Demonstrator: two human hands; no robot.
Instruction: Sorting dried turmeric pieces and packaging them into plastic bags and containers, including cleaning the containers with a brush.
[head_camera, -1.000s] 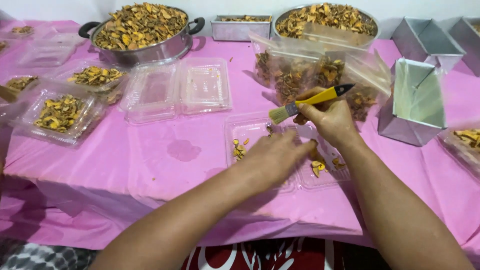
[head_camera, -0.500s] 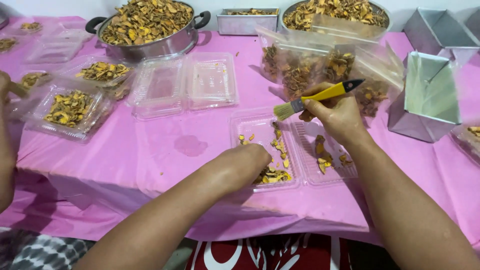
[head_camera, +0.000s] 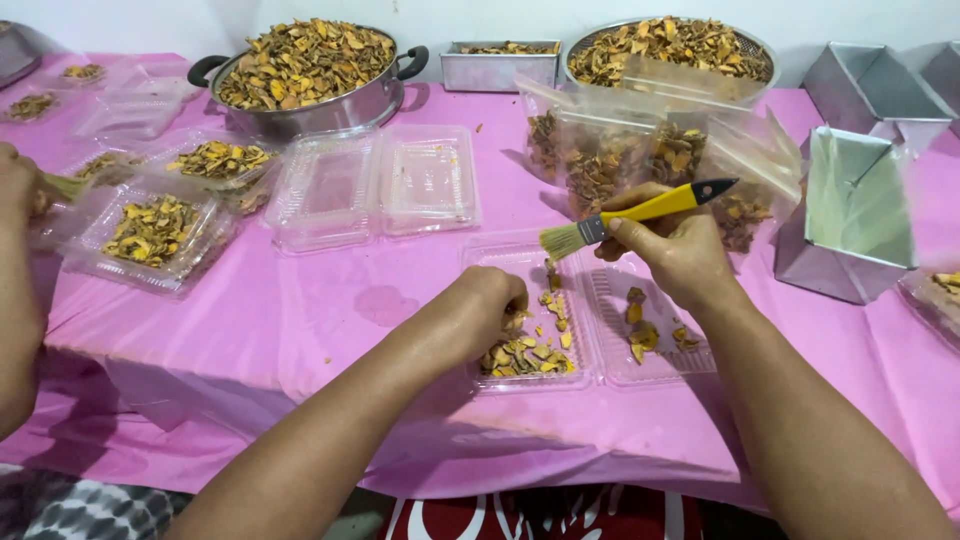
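Observation:
An open clear plastic clamshell box (head_camera: 600, 372) lies on the pink tablecloth in front of me, with yellow-brown dried slices (head_camera: 525, 355) in its left half and a few in the right half. My left hand (head_camera: 490, 305) rests curled on the slices in the left half. My right hand (head_camera: 675, 250) hovers over the right half, gripping a yellow-handled brush (head_camera: 640, 212) with its bristles pointing left.
A steel pot (head_camera: 310, 75), a sieve (head_camera: 670, 45) and a small tin (head_camera: 497, 65) of dried slices stand at the back. Filled plastic bags (head_camera: 620, 150), an empty clamshell (head_camera: 375, 185), filled boxes (head_camera: 150, 230) and metal tins (head_camera: 850, 220) surround me. Another person's arm (head_camera: 20, 270) is at left.
My left hand drew back from the box's middle to the slices in its left half. My right hand lifted the brush slightly; the view shifted.

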